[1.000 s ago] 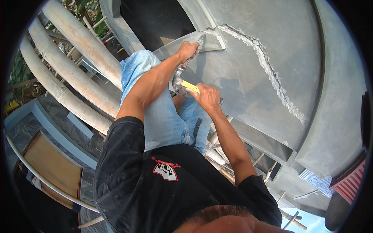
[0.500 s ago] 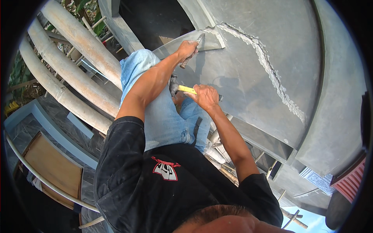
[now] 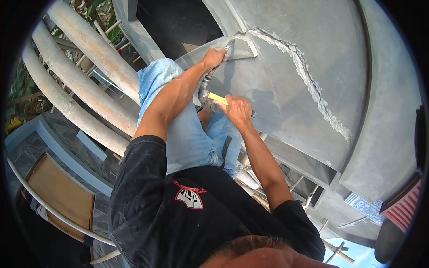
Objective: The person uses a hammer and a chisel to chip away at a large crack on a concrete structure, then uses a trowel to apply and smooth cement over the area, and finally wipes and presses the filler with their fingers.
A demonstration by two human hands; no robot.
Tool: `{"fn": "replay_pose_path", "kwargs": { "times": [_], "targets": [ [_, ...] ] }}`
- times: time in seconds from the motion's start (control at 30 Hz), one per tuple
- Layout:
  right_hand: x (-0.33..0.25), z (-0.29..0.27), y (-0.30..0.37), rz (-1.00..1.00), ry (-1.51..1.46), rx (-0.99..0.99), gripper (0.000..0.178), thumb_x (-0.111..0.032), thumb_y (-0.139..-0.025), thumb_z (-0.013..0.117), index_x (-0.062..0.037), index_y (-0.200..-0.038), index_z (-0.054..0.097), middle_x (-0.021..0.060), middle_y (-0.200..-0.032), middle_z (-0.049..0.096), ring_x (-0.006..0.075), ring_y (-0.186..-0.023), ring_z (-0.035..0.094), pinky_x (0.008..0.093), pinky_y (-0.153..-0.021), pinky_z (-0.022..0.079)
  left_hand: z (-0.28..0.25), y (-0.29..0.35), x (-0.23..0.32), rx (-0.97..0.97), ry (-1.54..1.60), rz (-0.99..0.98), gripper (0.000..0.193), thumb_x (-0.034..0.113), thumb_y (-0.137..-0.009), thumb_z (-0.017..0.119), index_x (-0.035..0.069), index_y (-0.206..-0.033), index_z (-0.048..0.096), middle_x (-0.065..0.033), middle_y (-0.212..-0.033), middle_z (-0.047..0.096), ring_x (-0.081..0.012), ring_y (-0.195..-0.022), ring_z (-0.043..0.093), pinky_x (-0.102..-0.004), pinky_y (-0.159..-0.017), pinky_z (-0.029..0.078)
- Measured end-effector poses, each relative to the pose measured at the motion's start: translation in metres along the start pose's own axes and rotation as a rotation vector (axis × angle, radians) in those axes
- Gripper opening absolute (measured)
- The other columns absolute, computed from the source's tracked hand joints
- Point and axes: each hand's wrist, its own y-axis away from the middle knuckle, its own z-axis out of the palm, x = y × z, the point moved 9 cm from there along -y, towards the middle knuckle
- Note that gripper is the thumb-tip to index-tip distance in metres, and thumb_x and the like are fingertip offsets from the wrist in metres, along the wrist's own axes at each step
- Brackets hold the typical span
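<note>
My left hand point(image 3: 215, 58) is closed around a metal chisel point(image 3: 229, 44). The chisel's tip reaches the grey plastered wall point(image 3: 277, 85) by the raised edge of the dark opening, near the start of a rough chipped groove point(image 3: 308, 73). My right hand point(image 3: 239, 108) grips a hammer point(image 3: 217, 98) by its yellow and dark handle. The hammer's head lies at the lower end of the chisel, seemingly touching it. My jeans-clad knee is close beneath the left forearm.
Thick bamboo poles point(image 3: 85, 58) run along the left. A dark opening point(image 3: 176, 22) is in the wall ahead. Below left are a brown panel point(image 3: 60, 194) and a pale blue-grey frame point(image 3: 71, 156). A red striped object point(image 3: 402, 205) stands at the far right.
The hammer's head has moved up toward the chisel's lower end, its handle tilting more. My left hand and the chisel have hardly shifted.
</note>
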Motion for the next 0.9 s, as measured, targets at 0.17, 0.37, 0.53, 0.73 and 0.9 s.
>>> {"fn": "replay_pose_path", "kwargs": {
  "times": [0.17,0.37,0.53,0.73,0.9],
  "targets": [
    [-0.002,0.006,0.003,-0.033,-0.012,-0.001,0.045,-0.05,-0.078,0.067,-0.0052,-0.074,0.062,0.0118,-0.067,0.064,0.0292,-0.062,0.064,0.0403,-0.06,0.051,0.0,-0.001,-0.001,-0.006,-0.075,0.021,0.031,0.028,-0.09,0.053,0.003,-0.074,0.061,-0.0045,-0.06,0.055,-0.0128,-0.049,0.048,-0.0302,-0.046,0.038],
    [0.0,0.014,0.01,0.011,-0.029,-0.082,0.047,-0.053,-0.079,0.064,-0.0053,-0.076,0.064,0.0127,-0.069,0.064,0.0304,-0.064,0.065,0.0406,-0.061,0.051,0.004,0.004,0.001,0.011,-0.125,0.063,0.029,0.027,-0.092,0.051,0.005,-0.076,0.06,-0.0021,-0.061,0.053,-0.0111,-0.048,0.046,-0.0283,-0.046,0.037],
    [0.004,0.014,0.016,0.052,-0.08,-0.057,0.048,-0.054,-0.081,0.062,-0.0059,-0.078,0.064,0.0129,-0.073,0.066,0.031,-0.068,0.065,0.0424,-0.061,0.051,-0.006,0.001,-0.006,0.136,-0.079,0.056,0.029,0.028,-0.091,0.052,0.005,-0.075,0.06,-0.0018,-0.061,0.054,-0.0113,-0.05,0.047,-0.0291,-0.047,0.037],
    [0.002,0.009,0.011,0.056,-0.069,-0.081,0.048,-0.054,-0.081,0.062,-0.0056,-0.079,0.064,0.0124,-0.073,0.066,0.0312,-0.068,0.065,0.043,-0.059,0.05,-0.006,-0.002,-0.008,0.095,-0.104,0.018,0.032,0.029,-0.089,0.052,0.005,-0.069,0.058,-0.0025,-0.057,0.051,-0.0122,-0.047,0.045,-0.03,-0.046,0.036],
    [-0.004,0.002,0.004,-0.011,-0.058,-0.015,0.048,-0.053,-0.08,0.064,-0.0052,-0.075,0.063,0.0125,-0.07,0.065,0.0312,-0.065,0.065,0.0432,-0.059,0.05,-0.004,-0.001,-0.007,0.085,-0.081,-0.026,0.034,0.029,-0.09,0.052,0.005,-0.067,0.057,-0.0035,-0.055,0.049,-0.0128,-0.045,0.044,-0.0304,-0.044,0.035]
  ]
}}
